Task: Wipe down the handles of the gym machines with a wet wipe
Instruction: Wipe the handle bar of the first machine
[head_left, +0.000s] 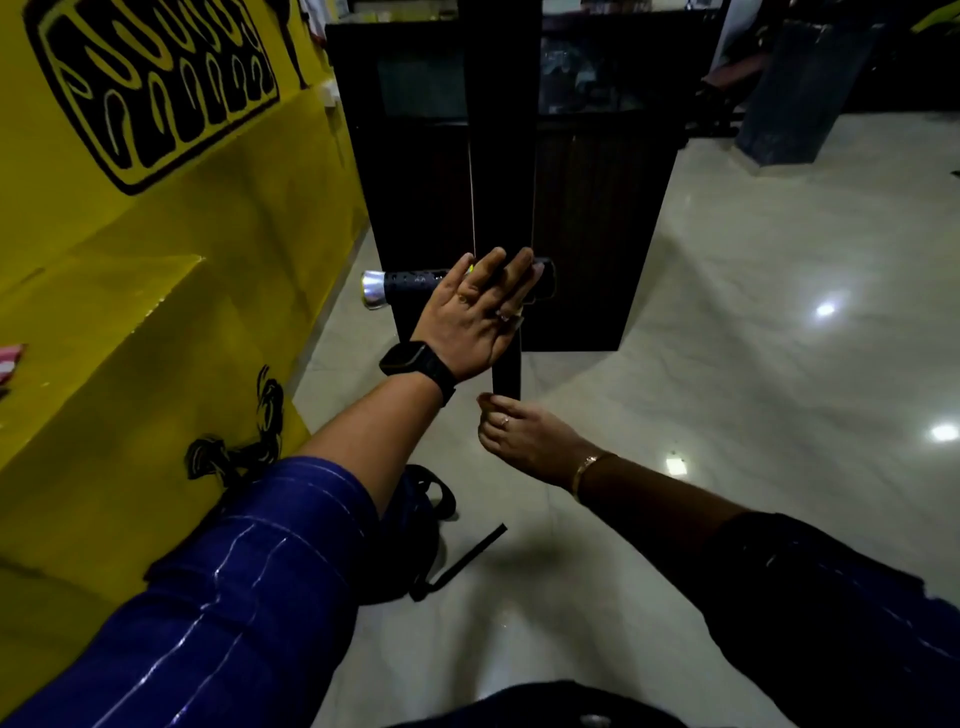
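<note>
Left hand (470, 317) flat, fingers straight, on black textured handle with silver end cap (410, 283). Right hand (524, 439) pinches lower end of black upright bar (506, 364). Wet wipe not visible. Risk, probably: handle swings under flat palm, underside left unwiped.

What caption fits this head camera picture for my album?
The left hand lies flat on the machine's black handle while the right hand pinches the black strap hanging below.
</note>
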